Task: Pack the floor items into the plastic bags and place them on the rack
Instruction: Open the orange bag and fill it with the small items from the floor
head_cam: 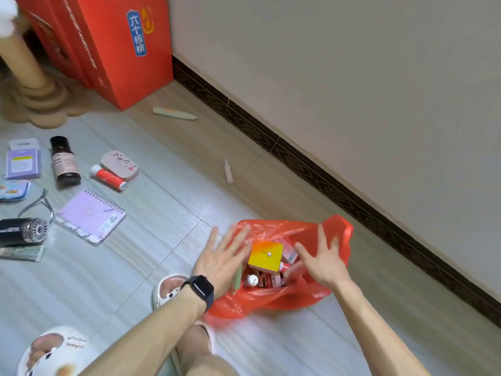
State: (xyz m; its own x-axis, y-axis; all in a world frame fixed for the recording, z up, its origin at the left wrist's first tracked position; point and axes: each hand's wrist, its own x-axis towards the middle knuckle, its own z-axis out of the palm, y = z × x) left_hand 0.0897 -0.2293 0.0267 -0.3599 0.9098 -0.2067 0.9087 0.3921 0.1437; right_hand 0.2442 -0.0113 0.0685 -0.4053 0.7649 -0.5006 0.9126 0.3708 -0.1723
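Two hands over the red bag (271,297) on the floor (135,267): left hand (219,257) with fingers (216,236) splayed at its left rim, right hand (324,264) with fingers (323,237) splayed at its right rim, neither gripping anything. Between the fingers, inside the bag, a yellow box (265,256) atop small items. Well left of the fingers, loose on the floor, a bottle (65,161), tube (108,177) and notebook (90,215).

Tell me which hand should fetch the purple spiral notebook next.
Left. The left hand hovers open at the left edge of the red bag, on the side where the notebook lies. The right hand is open over the bag's far side and would likely have to cross the left arm.
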